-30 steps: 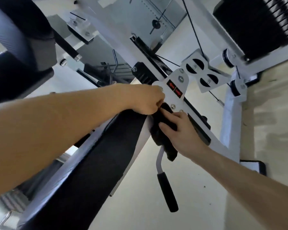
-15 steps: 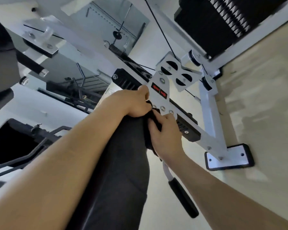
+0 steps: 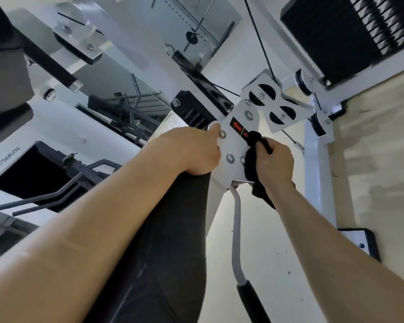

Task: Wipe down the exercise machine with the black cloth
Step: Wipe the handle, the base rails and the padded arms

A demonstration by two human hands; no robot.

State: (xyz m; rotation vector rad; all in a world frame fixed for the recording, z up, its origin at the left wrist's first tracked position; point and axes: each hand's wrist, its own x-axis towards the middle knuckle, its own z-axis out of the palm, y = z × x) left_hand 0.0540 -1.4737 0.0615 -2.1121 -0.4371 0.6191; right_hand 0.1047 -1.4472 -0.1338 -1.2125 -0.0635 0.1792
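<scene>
The cloth (image 3: 250, 165) is bunched in the right hand (image 3: 275, 162), whose fingers curl round it and press it against the right edge of the machine's white plate (image 3: 234, 145). One fold sticks up above the knuckles and covers the right end of the red arrow sticker (image 3: 237, 126); another end hangs below the wrist, under the plate's lower corner.

The left hand (image 3: 191, 153) is across the plate from the cloth and does not touch it. It grips the plate's left edge with its fingers curled, the thumb lying beside a bolt (image 3: 222, 134). The bare middle of the plate and two more bolts lie between the two hands.

The black pad (image 3: 173, 229) runs down from under the left hand. The lever (image 3: 237, 229) with its black grip (image 3: 251, 304) drops from below the plate, between the forearms. The weight stack (image 3: 336, 33) is at the upper right, well apart from the cloth.
</scene>
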